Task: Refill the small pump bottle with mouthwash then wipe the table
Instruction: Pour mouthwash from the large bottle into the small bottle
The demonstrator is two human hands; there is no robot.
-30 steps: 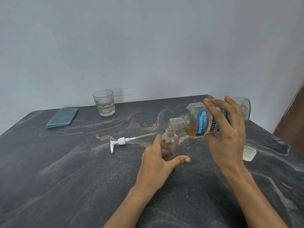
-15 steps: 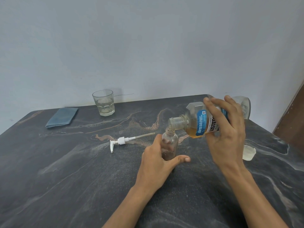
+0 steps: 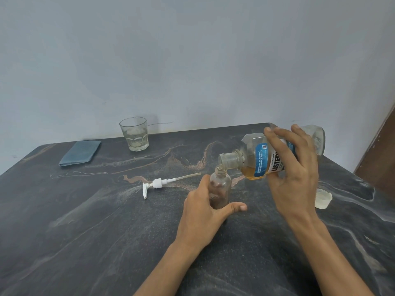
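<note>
A small clear pump bottle (image 3: pixel 221 184) stands upright on the dark marble table (image 3: pixel 85 231), its pump removed. My left hand (image 3: pixel 205 214) grips its lower body. My right hand (image 3: pixel 292 167) holds a large mouthwash bottle (image 3: pixel 254 159) with a blue label, tipped almost level, its open mouth just over the small bottle's neck. Amber liquid sits low in the tipped bottle, and a thin stream runs from its mouth into the neck. The white pump head (image 3: pixel 159 183) with its tube lies on the table to the left. A folded blue cloth (image 3: pixel 80 152) lies at the far left.
A drinking glass (image 3: pixel 134 133) with a little clear liquid stands near the wall at the back. A pale cap (image 3: pixel 322 198) lies on the table right of my right hand. A brown wooden surface (image 3: pixel 380 159) borders the table's right side.
</note>
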